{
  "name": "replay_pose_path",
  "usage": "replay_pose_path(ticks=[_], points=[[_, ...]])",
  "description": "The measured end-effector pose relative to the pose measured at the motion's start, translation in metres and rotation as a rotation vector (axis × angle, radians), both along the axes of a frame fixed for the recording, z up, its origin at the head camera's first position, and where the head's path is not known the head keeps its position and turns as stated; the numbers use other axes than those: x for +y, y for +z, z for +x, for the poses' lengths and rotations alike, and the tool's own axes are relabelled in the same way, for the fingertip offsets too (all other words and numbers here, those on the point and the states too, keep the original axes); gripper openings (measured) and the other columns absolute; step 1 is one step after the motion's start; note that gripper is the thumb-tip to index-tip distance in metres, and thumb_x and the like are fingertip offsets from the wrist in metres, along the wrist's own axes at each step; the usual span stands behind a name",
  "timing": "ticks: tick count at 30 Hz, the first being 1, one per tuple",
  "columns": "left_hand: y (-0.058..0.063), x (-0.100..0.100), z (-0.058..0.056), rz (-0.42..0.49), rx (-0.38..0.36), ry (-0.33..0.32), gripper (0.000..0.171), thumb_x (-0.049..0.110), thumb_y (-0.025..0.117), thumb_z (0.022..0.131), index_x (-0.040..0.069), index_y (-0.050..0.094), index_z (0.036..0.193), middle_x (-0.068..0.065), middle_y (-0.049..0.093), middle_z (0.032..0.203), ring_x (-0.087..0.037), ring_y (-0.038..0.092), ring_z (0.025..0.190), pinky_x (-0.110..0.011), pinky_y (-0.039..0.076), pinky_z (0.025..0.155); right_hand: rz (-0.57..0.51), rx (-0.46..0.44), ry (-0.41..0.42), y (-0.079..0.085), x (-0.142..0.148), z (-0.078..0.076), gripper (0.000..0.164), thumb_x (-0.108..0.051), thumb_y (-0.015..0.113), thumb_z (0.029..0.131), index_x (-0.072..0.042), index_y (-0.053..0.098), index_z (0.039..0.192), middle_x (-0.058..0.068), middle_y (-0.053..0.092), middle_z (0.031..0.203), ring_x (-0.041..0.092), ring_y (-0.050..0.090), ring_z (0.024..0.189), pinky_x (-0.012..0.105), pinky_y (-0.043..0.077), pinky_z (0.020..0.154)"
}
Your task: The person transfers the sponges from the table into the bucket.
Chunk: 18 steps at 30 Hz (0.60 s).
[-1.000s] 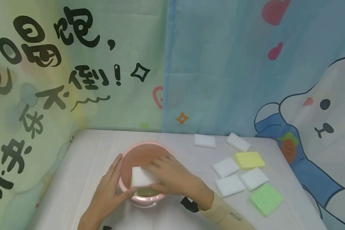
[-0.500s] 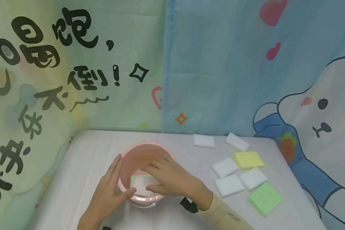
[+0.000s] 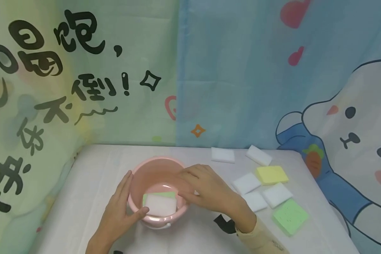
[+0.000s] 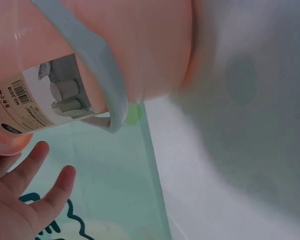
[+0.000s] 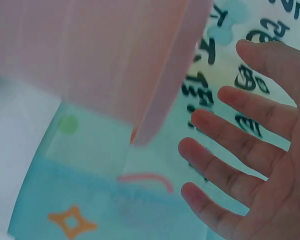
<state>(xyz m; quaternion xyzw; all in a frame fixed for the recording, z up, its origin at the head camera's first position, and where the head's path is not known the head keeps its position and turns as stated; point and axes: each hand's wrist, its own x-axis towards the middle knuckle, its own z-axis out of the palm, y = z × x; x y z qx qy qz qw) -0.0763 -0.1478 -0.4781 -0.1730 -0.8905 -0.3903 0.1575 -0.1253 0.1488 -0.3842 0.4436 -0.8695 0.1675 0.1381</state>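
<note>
A pink plastic bucket (image 3: 134, 201) with a grey handle (image 4: 102, 60) stands on the table. Inside at the near side lies a white sponge (image 3: 160, 205) over a green sponge (image 3: 165, 194), which is mostly covered. My left hand (image 3: 117, 211) is at the bucket's left side, fingers extended along the outside and thumb at the front rim. In the left wrist view, several fingers of it are spread beside the rim. My right hand (image 3: 206, 187) hovers by the right rim, holding nothing. The right wrist view shows its fingers (image 5: 235, 130) spread and apart from the bucket.
To the right lie several white sponges (image 3: 223, 155), a yellow sponge (image 3: 271, 175) and another green sponge (image 3: 290, 217). Printed curtains (image 3: 228, 77) hang behind and beside the white-covered table (image 3: 98, 169). A black piece (image 3: 224, 224) shows near my right wrist.
My right hand has let go of the white sponge, which dropped onto the green one in the bucket. That hand has then moved up and right to the rim. The left hand has stayed put.
</note>
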Motion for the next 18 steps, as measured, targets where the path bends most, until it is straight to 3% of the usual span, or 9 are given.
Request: replay_pose_path(ticks=[10,18], points=[[0.000,-0.001,0.001,0.041,-0.030,0.016,0.104,0.041,0.082,0.078,0.018,0.023,0.161,0.004,0.022,0.164,-0.031,0.031,0.145,-0.067,0.039,0.101,0.049,-0.058,-0.181,-0.002,0.052,0.002,0.042,-0.031,0.076,0.089,-0.012,0.067,0.126,0.002,0.066,0.121,0.027,0.058,0.116,0.051,0.046,0.097],[0.000,-0.002,-0.001,0.017,-0.013,0.011,0.104,0.045,0.081,0.079,0.017,0.023,0.161,0.002,0.023,0.164,-0.031,0.032,0.144,-0.065,0.039,0.102,0.068,-0.078,-0.287,-0.021,0.100,-0.001,0.040,-0.023,0.076,0.089,-0.007,0.066,0.125,0.008,0.067,0.118,0.031,0.062,0.111,0.054,0.049,0.092]])
